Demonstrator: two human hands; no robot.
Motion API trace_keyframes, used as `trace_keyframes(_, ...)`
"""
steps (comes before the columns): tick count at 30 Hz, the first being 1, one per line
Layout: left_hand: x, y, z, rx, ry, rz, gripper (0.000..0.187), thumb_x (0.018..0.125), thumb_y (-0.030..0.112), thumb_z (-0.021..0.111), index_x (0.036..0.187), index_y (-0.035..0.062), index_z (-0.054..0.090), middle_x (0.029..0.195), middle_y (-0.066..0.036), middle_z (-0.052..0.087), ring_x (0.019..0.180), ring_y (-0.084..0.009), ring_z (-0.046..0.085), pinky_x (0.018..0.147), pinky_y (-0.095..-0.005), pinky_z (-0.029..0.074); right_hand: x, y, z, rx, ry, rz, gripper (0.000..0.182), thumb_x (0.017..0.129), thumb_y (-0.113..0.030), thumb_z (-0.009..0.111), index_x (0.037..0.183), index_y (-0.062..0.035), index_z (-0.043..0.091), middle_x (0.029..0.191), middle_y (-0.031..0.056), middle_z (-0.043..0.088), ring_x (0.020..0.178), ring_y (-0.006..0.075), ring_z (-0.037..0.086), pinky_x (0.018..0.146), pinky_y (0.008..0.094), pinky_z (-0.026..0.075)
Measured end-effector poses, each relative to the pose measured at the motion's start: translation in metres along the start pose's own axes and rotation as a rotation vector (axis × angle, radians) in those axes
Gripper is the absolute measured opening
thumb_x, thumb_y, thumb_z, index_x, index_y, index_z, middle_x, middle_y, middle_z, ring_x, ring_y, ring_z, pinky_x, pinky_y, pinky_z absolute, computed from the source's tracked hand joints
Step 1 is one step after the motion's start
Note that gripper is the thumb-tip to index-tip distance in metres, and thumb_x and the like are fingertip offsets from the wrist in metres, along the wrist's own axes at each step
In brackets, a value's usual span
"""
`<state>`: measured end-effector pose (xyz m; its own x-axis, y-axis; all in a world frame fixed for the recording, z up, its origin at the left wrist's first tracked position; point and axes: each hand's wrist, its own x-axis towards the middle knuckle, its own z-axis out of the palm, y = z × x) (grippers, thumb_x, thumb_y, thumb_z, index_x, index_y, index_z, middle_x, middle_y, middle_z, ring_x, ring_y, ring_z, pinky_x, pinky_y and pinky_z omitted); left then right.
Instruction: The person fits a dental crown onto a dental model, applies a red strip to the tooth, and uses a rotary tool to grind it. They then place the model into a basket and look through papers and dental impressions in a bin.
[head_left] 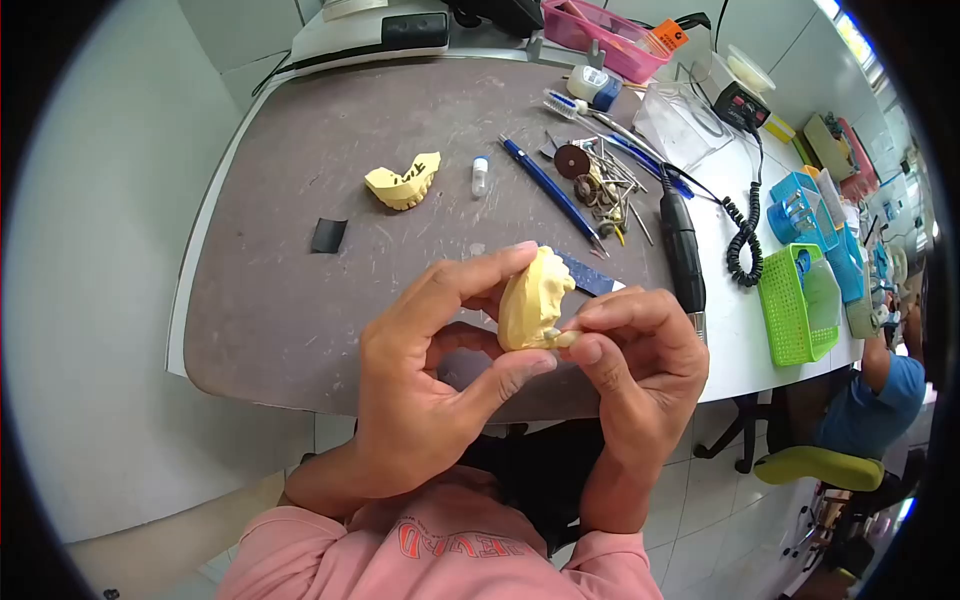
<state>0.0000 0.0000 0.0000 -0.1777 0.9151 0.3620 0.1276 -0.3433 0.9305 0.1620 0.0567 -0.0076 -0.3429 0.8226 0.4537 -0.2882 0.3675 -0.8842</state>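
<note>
Between the thumb and fingers of my left hand [420, 370] is a yellow plaster dental model [530, 305], held up over the front of the table with its teeth turned to the right. My right hand [645, 375] pinches a small tooth-coloured piece [568, 339], like a dental crown, right at the model's lower edge. Behind the hands lies a blue flat strip [592, 277], partly hidden. A second yellow dental model [405, 182], with handwriting on it, rests on the table farther back. Near it stand a small capped vial [480, 177] and a black square sheet [328, 236].
A blue pen [555, 190] and a heap of rotary burs and discs [605, 185] lie right of centre. The black handpiece [682, 250] has a coiled cord [742, 240]. Green basket [797, 305] and pink basket [610, 40] line the edges. A person in blue [875, 405] sits at right.
</note>
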Motion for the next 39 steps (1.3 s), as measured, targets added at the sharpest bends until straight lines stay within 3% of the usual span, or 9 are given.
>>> trace_keyframes(2, 0.0002, 0.0002, 0.0002, 0.017, 0.001, 0.012, 0.061, 0.077, 0.004, 0.079, 0.131, -0.0020, 0.053, 0.117, -0.009, 0.060, 0.106, -0.0152, 0.059, 0.080, -0.0260, 0.055, 0.0000, -0.0028, 0.0027, 0.045, 0.084, 0.072, 0.018, 0.081, 0.005, 0.074, 0.096, 0.0054, 0.063, 0.093, 0.0119, 0.067, 0.087, 0.0170, 0.068, 0.078, 0.0276, 0.056)
trace_keyframes(21, -0.0014, -0.0052, 0.0001, 0.038, 0.014, 0.121, 0.056, 0.080, 0.004, 0.076, 0.131, -0.0035, 0.053, 0.117, -0.010, 0.058, 0.107, -0.0164, 0.058, 0.083, -0.0275, 0.057, 0.0052, -0.0024, 0.0009, -0.113, 0.022, 0.044, 0.016, 0.077, 0.001, 0.078, 0.089, 0.0045, 0.068, 0.088, 0.0104, 0.069, 0.082, 0.0146, 0.066, 0.072, 0.0257, 0.055)
trace_keyframes(39, -0.0024, -0.0020, -0.0003, 0.019, 0.008, 0.072, 0.056, 0.080, 0.006, 0.078, 0.130, -0.0017, 0.055, 0.113, -0.010, 0.059, 0.105, -0.0170, 0.060, 0.083, -0.0276, 0.058, 0.0065, -0.0030, 0.0008, -0.091, -0.027, 0.003, 0.007, 0.083, 0.003, 0.071, 0.088, 0.0054, 0.067, 0.089, 0.0122, 0.067, 0.083, 0.0163, 0.065, 0.073, 0.0264, 0.055)
